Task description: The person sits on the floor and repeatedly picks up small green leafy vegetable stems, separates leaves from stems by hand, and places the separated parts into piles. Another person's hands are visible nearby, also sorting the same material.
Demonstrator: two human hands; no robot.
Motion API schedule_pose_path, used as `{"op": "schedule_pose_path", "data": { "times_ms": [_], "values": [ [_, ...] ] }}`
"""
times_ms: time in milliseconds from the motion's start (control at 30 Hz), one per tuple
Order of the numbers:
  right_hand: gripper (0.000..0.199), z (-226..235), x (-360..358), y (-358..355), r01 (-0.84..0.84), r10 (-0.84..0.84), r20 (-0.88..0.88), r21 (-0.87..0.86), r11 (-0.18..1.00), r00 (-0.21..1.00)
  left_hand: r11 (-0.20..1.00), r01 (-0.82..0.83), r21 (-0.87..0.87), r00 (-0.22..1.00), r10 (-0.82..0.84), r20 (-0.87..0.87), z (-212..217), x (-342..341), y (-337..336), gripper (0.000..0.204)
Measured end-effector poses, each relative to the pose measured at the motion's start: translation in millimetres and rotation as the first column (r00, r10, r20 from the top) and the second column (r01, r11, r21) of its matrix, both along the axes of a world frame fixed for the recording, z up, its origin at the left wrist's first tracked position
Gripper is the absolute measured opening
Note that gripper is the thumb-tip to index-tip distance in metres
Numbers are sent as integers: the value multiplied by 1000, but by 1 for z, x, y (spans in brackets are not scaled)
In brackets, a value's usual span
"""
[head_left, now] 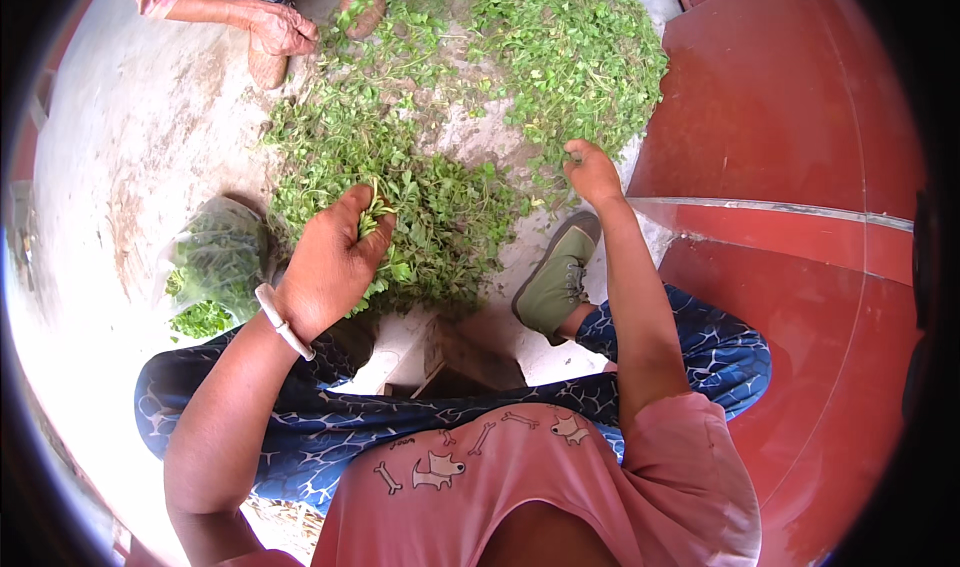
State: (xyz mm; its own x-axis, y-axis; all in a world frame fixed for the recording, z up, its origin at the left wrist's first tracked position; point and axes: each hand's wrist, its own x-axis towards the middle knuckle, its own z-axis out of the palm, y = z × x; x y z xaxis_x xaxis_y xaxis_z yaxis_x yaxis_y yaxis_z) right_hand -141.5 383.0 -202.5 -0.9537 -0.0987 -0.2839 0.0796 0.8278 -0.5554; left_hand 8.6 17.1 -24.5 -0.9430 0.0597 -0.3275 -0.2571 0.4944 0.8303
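From afar I see the left hand (333,254) clamped on a sprig (378,209) above the leaf pile (440,207), its long axis pointing roughly forward; if the curled right hand (593,174) holds something, I cannot tell.

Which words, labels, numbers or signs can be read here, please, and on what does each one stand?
None can be read clearly.
Pink shirt: a small dark mark near a printed dog, too small to read.
Plastic bag, green shoe and red panel: no lettering visible.
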Motion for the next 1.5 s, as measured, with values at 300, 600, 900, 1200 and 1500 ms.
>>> {"op": "schedule_pose_path", "data": {
  "times_ms": [300,600,900,1200,1500],
  "values": [
    [26,24,88,-129,-409,424,-51,186,894,904,999,-9,-51,1000,10,30,0,0,-2,8],
    [11,14,45,-114,-298,320,237,-125,946,917,997,15,-76,997,-21,-75,1,3,0,11],
    [10,93,7,-89,201,184,413,-727,657,892,990,16,-141,993,-33,-117,12,-1,0,16],
    [34,38,29,-83,-50,83,-147,216,975,986,989,19,-149,995,-33,-95,8,-1,1,14],
    [27,-1,16,-166,-116,109,38,272,955,993,999,-14,-42,996,11,-85,-2,6,-2,13]
  ]
}}
